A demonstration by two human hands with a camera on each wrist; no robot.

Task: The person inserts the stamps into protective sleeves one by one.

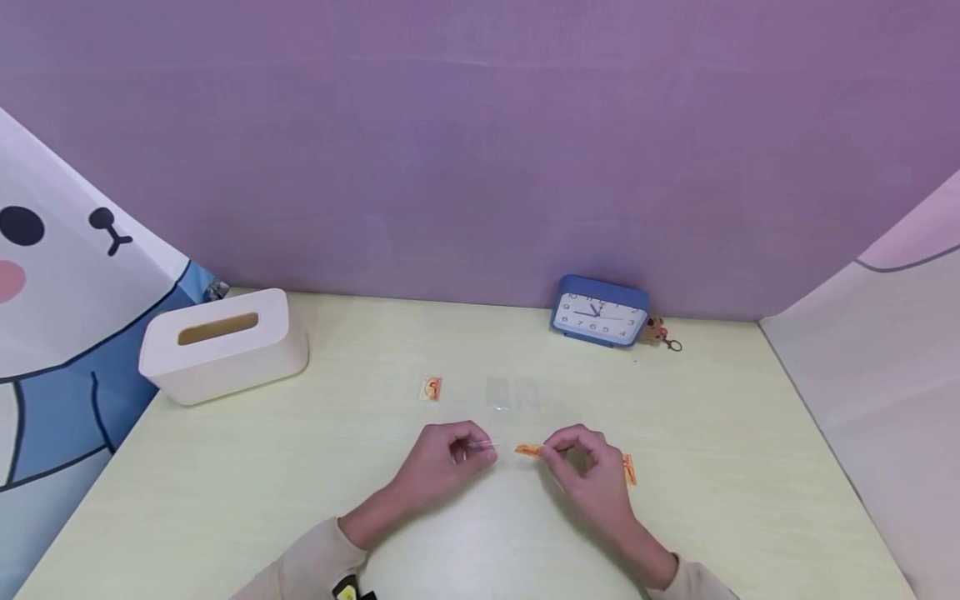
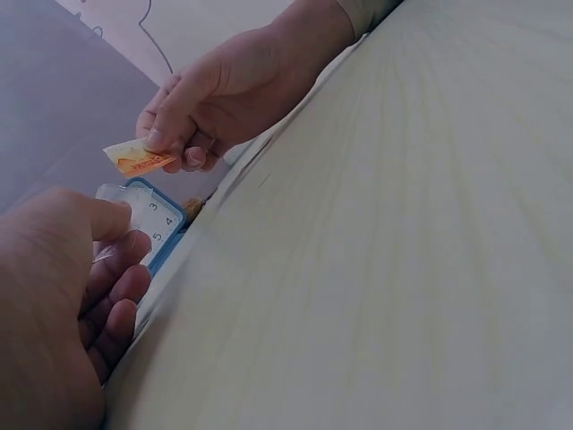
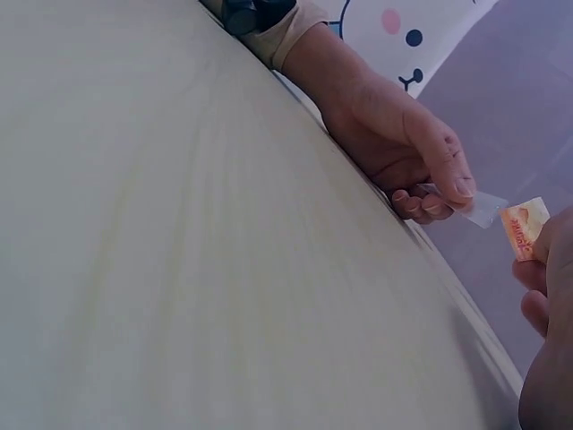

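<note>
In the head view my left hand [image 1: 441, 465] pinches a small clear plastic bag [image 3: 486, 210] between thumb and forefinger. My right hand [image 1: 597, 482] holds a small orange and white printed card [image 1: 528, 450] by its edge. In the right wrist view the card and the bag's end are very close, above the table. Whether they touch, I cannot tell. Another orange card [image 1: 629, 469] lies partly hidden behind the right hand. Farther back lie two clear bags [image 1: 497, 393], side by side, and a small piece with an orange print [image 1: 431, 388].
A white tissue box [image 1: 225, 346] stands at the back left of the pale table [image 1: 225, 500]. At the back right is a blue clock [image 1: 600, 312], with a small brown keychain [image 1: 654, 330] beside it. A purple backdrop [image 1: 480, 167] rises behind the table.
</note>
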